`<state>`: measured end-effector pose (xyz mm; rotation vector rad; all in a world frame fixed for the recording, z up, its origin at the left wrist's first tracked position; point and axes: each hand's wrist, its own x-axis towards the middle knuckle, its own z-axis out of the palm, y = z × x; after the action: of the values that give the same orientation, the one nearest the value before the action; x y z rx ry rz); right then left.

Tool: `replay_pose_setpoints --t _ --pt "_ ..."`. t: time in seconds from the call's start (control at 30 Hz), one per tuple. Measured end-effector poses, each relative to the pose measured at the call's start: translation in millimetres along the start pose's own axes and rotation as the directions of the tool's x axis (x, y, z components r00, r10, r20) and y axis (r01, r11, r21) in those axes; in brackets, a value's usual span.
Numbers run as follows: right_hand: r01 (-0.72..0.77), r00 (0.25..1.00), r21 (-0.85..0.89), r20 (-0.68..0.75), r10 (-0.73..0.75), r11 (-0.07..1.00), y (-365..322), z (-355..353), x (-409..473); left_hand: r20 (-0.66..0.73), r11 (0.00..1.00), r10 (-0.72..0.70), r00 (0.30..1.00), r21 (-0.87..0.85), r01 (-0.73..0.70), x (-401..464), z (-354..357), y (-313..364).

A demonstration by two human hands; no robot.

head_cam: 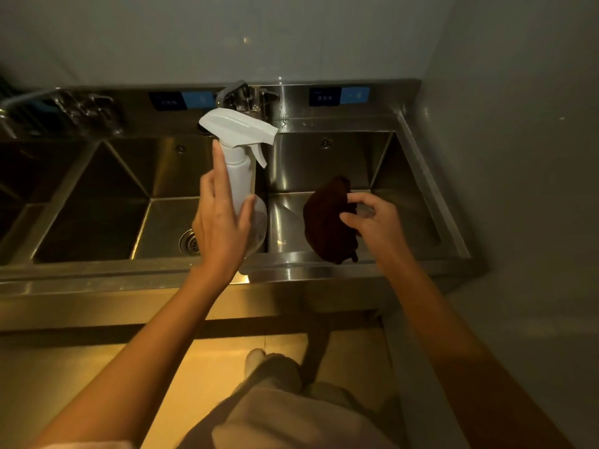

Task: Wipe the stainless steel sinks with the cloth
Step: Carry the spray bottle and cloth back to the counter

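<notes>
A row of stainless steel sinks runs along the wall. The middle basin (pixel 97 196) and the right basin (pixel 405 176) lie below my hands. My left hand (pixel 220 222) grips a white spray bottle (pixel 241 170) upright over the divider between them, its nozzle pointing right. A dark brown cloth (pixel 327 218) hangs bunched over the right basin, pinched by the fingers of my right hand (pixel 372 218).
A faucet (pixel 236 94) rises behind the divider, with taps (pixel 84 105) further left. A round drain (pixel 189 241) sits in the middle basin. A third basin (pixel 19 176) lies far left. A wall (pixel 518 157) closes the right side. My feet (pixel 256 361) stand below the front rim.
</notes>
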<state>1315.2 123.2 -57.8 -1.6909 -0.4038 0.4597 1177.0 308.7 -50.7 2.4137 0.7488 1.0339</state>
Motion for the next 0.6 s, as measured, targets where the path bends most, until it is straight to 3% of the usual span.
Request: replay_pose_setpoints --t 0.3,0.6 --pt "-0.012 0.990 -0.006 0.139 0.012 1.000 -5 57 2 -0.084 0.994 -0.105 0.991 -0.014 0.104 -19 -46 -32" --pt "-0.039 0.905 -0.006 0.424 0.038 0.999 -29 212 -20 -0.293 0.946 -0.276 0.915 0.088 0.313 -63 -155 -123"
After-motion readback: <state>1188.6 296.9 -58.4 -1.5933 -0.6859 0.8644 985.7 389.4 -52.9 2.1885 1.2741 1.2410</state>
